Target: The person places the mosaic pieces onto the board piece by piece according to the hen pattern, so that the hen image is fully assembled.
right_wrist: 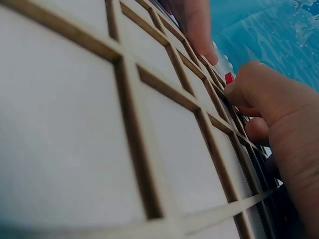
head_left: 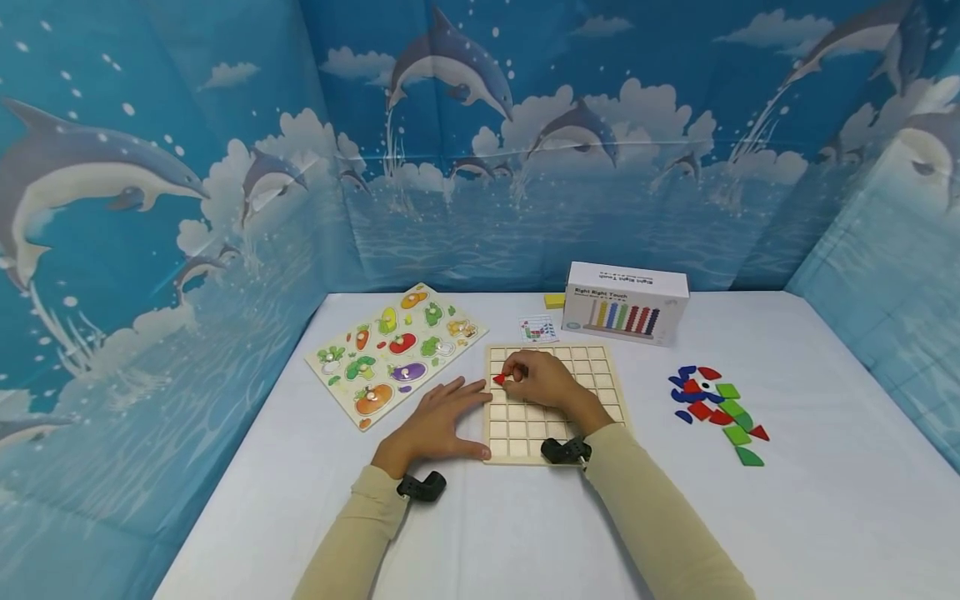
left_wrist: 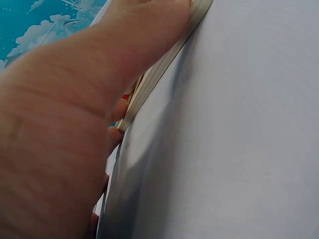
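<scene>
A wooden grid board point(head_left: 517, 432) lies on the white table, divided into square cells by raised strips. Over its upper left cells my right hand point(head_left: 546, 379) pinches a small red triangular piece point(head_left: 498, 379) between thumb and fingers. A red corner of that piece point(right_wrist: 229, 78) shows at the fingertips in the right wrist view. At the board's left side my left hand point(head_left: 442, 423) is spread with fairly straight fingers, touching the edge. In the left wrist view, the thumb of my left hand point(left_wrist: 119, 55) lies along the board's side point(left_wrist: 162, 67).
Loose red, blue and green pieces point(head_left: 726, 406) lie to the right. A vegetable puzzle board point(head_left: 390, 375) is at the left. Behind the grid board are a small pattern card point(head_left: 538, 328), a yellow block point(head_left: 554, 301) and a white toy box point(head_left: 625, 302). Dolphin-print cloth point(head_left: 480, 217) walls the table.
</scene>
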Available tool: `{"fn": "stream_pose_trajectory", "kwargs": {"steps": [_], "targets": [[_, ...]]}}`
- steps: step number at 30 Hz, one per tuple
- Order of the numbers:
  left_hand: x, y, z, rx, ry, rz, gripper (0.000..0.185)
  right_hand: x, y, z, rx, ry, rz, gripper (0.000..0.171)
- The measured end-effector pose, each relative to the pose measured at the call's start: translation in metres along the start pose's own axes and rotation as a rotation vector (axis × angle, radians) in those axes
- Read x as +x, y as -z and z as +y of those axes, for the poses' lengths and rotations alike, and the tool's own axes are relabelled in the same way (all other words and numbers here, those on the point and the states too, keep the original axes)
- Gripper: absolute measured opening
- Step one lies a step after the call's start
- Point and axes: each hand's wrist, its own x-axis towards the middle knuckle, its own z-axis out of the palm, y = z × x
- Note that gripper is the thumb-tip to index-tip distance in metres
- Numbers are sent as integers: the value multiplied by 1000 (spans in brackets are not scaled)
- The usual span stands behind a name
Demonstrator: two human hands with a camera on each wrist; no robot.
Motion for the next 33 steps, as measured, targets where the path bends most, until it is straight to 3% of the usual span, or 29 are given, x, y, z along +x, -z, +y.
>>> {"fn": "stream_pose_trajectory", "kwargs": {"steps": [14,33], "targets": [[0,-1,-1,-17,-1,-3,93,1,-2,0,7,-37,-1,10],[0,-1,-1,-13,-13,6,92,-1,2,-3,-18,-15,-21,12]]}}
